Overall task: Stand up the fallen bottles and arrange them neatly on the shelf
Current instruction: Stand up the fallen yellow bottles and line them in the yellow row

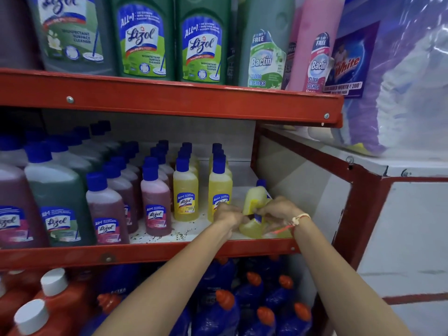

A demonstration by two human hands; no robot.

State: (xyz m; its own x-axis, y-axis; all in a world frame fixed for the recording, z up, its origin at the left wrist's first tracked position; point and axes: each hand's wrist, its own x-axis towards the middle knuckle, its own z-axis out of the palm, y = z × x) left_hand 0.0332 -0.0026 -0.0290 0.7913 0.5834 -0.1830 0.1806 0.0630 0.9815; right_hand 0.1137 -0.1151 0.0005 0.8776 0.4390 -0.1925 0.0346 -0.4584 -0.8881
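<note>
At the right end of the middle red shelf (pixel 169 253), several small yellow bottles lie fallen. One yellow bottle (pixel 253 198) with a blue cap leans tilted, cap pointing away from me. Another yellow bottle (pixel 251 229) lies on its side below it. My left hand (pixel 226 214) and my right hand (pixel 278 210) both reach into this pile, fingers closed around the bottles; which hand holds which bottle is partly hidden. Two rows of upright yellow bottles (pixel 185 197) stand just to the left.
Upright purple bottles (pixel 155 202) and larger green and purple bottles (pixel 55 202) fill the shelf's left. The shelf's right side panel (pixel 303 180) closes in the corner. Large bottles stand on the upper shelf (pixel 169 103); blue and orange bottles (pixel 254 299) sit below.
</note>
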